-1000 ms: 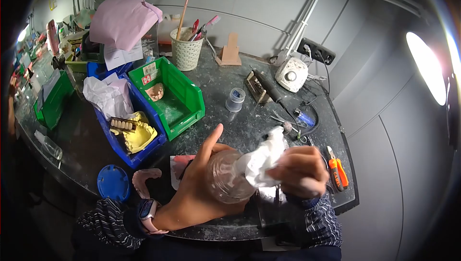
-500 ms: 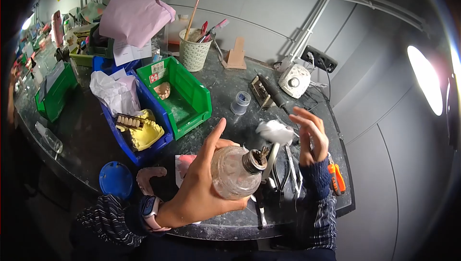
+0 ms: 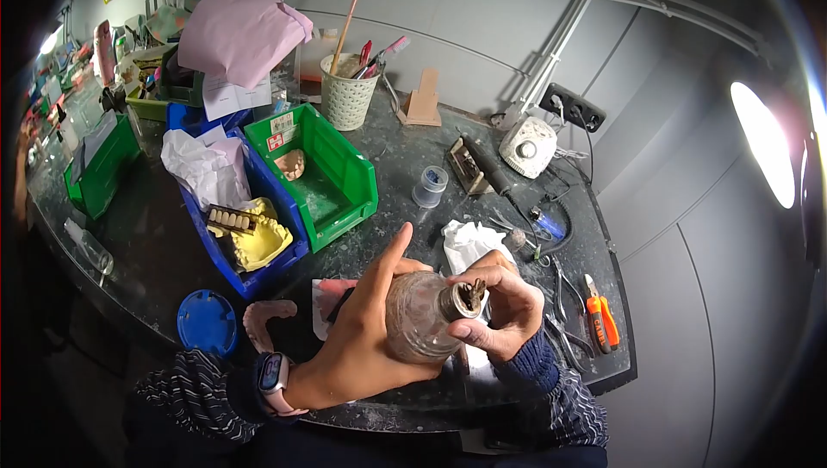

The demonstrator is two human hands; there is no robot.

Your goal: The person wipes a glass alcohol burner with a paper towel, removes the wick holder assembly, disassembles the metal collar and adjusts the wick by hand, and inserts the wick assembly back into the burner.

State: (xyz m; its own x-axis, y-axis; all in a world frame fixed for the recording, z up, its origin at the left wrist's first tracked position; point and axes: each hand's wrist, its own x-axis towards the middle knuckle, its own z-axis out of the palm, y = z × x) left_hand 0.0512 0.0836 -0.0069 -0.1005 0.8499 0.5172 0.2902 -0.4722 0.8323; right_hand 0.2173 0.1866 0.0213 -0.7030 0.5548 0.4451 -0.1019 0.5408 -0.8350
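My left hand [image 3: 357, 343] is wrapped around the glass body of a spirit burner [image 3: 416, 317], its thumb pointing up along the side. The burner is tilted, with its neck towards the right and a dark, charred wick showing at the top. At the neck, my right hand [image 3: 515, 308] pinches the metal collar between thumb and fingers. Just behind that hand lies a crumpled white tissue [image 3: 465, 240]. A pink sheet [image 3: 332, 300] is partly hidden behind my left hand.
A green bin [image 3: 345, 201] and a blue bin [image 3: 297, 252] with a yellow dental cast [image 3: 263, 240] stand at the left. Orange-handled cutters [image 3: 603, 321] and metal pliers [image 3: 564, 296] lie at right. Further back are a small jar [image 3: 429, 188] and a handpiece [image 3: 487, 166].
My right hand has come down and left from over the tools and taken hold of the burner's collar. The white tissue has shifted left and lies on the bench.
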